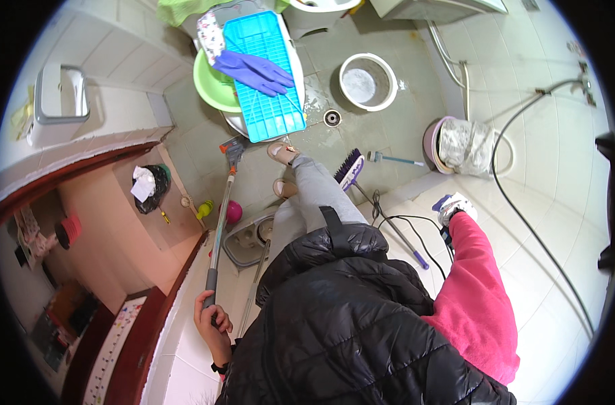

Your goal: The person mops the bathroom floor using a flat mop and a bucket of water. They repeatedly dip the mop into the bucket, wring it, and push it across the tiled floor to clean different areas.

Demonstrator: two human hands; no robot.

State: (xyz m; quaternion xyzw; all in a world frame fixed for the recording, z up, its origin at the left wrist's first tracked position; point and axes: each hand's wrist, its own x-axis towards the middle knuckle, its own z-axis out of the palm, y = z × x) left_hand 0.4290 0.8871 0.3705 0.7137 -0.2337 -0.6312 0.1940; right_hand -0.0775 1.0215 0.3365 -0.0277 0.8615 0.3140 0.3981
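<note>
My left hand (213, 321) is closed around the dark grey grip of a flat mop (221, 223). The mop's metal pole slants away from me, and its grey and orange head (233, 152) is near the floor beside my slippers. Out to the right, my right hand (456, 207) is covered by white, patterned material with a bit of purple, seemingly a rubber glove. Its fingers are hidden, so I cannot tell whether it grips anything. A black cable (413, 217) loops close to that wrist.
Ahead, a purple rubber glove (251, 71) lies on a blue plastic rack (272, 111) over a green basin (208, 86). A white bucket (391, 76) stands near the floor drain (332, 118). A purple-bristled brush (350, 172) leans right; a grey mop bucket (236, 248) stands left.
</note>
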